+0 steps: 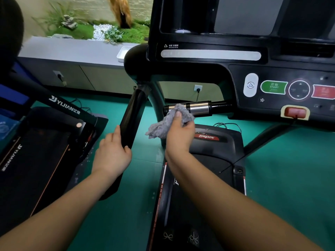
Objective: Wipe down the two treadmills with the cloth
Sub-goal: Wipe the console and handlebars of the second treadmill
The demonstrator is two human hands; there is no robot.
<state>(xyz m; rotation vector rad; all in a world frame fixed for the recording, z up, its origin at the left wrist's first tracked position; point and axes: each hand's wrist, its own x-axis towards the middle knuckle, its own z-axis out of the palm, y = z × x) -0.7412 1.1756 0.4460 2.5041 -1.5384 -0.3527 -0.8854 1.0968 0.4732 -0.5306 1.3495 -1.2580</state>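
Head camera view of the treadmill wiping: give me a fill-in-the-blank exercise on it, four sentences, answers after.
The right hand presses a grey ____ onto the silver grip bar.
The left hand grips a handrail coloured ____.
The red logo below the right hand reads ____.
The console's start button is ____.
Missing words: cloth, black, JOHNSON, green.
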